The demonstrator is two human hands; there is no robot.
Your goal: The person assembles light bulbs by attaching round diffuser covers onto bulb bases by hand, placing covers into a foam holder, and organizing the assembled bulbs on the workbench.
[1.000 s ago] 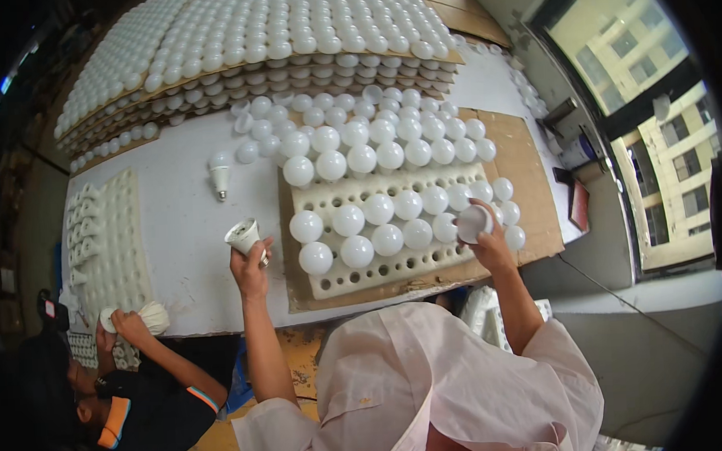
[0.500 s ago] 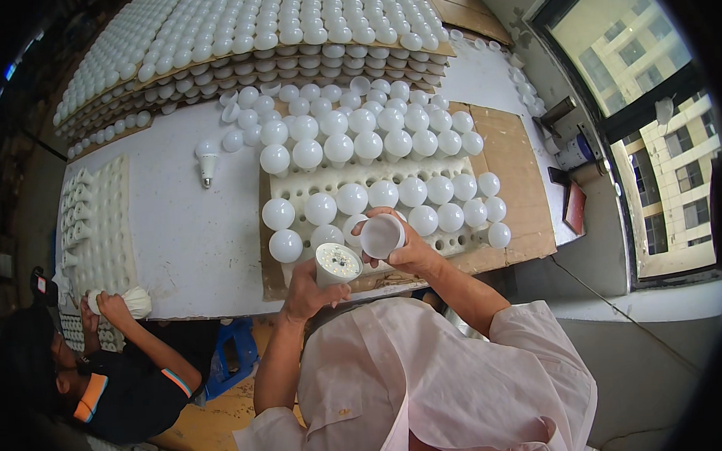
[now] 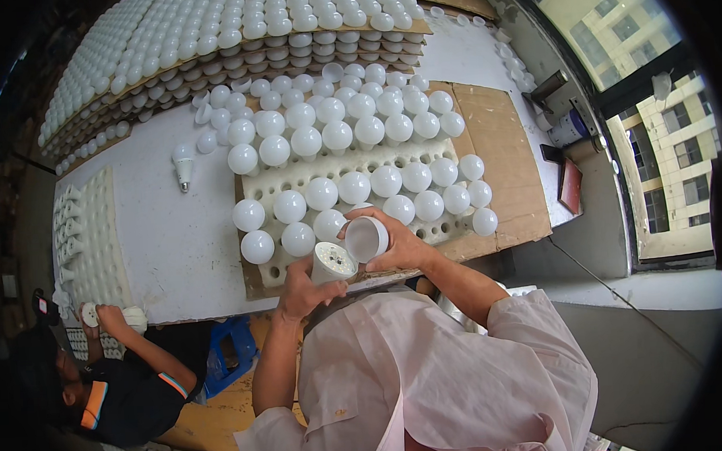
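Observation:
My left hand is closed round a white LED bulb base, whose round board with small LEDs faces up. In my right hand is a white dome-shaped bulb cover, gripped by its sides with its hollow opening turned toward the base. The cover's rim is beside the base's top edge; I cannot tell whether they touch. Just beyond my hands, rows of white bulbs stand in a pale foam tray with bare holes between the rows.
The tray rests on brown cardboard on a white table. Stacked boards of bulbs fill the back left. A single bulb lies left of the tray. A co-worker handles parts beside another foam tray.
My right hand has brought the cover closer to the base and tilted its opening more toward it. The view has shifted slightly. The co-worker's hands have turned the part they hold.

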